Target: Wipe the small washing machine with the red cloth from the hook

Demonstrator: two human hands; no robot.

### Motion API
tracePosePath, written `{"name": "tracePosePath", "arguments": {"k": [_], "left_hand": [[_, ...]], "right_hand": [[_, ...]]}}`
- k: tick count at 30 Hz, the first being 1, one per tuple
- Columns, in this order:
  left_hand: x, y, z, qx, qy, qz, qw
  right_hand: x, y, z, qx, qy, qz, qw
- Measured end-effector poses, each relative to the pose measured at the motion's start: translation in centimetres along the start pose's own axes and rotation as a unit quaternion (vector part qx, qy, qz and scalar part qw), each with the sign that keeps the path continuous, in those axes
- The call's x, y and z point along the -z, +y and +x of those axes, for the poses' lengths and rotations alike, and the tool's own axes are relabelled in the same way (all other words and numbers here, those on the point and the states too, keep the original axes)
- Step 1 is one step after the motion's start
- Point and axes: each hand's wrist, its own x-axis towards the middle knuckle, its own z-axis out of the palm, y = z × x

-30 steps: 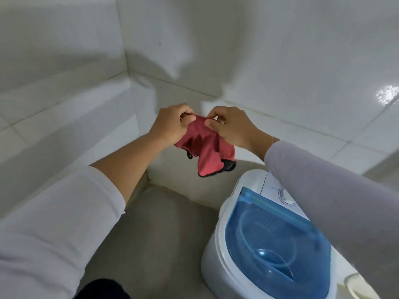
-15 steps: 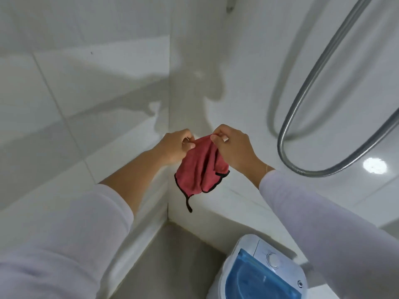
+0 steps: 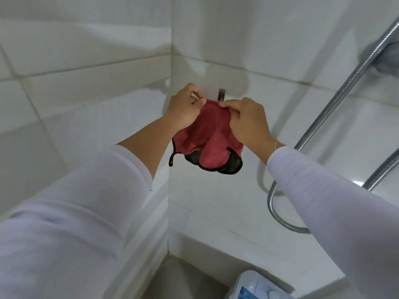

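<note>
A red cloth (image 3: 210,134) with black trim hangs between both hands, high up against the white tiled wall. My left hand (image 3: 183,106) pinches its top left edge and my right hand (image 3: 248,121) pinches its top right edge. A small dark hook (image 3: 221,94) sticks out of the wall just above the cloth, between my hands. Only the top corner of the small white washing machine (image 3: 254,285) with its blue lid shows at the bottom edge.
White tiled walls meet in a corner (image 3: 170,61) behind my left hand. A metal shower hose (image 3: 336,100) runs down the right wall and loops near my right sleeve. A grey floor strip (image 3: 185,279) lies left of the machine.
Both hands have carried the cloth upward to the wall hook. The view has tilted up, so the washing machine has dropped almost out of the frame.
</note>
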Motion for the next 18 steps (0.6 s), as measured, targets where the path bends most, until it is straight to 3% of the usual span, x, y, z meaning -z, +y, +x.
{"name": "tracePosePath", "arguments": {"k": [4, 9, 12, 15, 18], "left_hand": [[-1.7, 0.9, 2.6, -0.019, 0.037, -0.016, 0.999], [-3.4, 0.2, 2.5, 0.001, 0.084, -0.047, 0.995], [-4.4, -1.3, 1.4, 0.052, 0.064, -0.058, 0.995], [-5.5, -2.3, -0.1, 0.126, 0.033, -0.154, 0.979], [-6.1, -2.2, -2.0, 0.14, 0.044, -0.149, 0.978]], "right_hand": [[-0.2, 0.7, 1.7, -0.015, 0.024, -0.044, 0.999], [-1.5, 1.2, 1.4, -0.022, -0.002, -0.079, 0.997], [-2.5, 1.4, 0.9, -0.043, -0.001, -0.035, 0.998], [-3.1, 1.0, -0.3, -0.077, -0.019, 0.051, 0.995], [-2.8, 1.8, -1.3, -0.084, -0.042, 0.104, 0.99]]}}
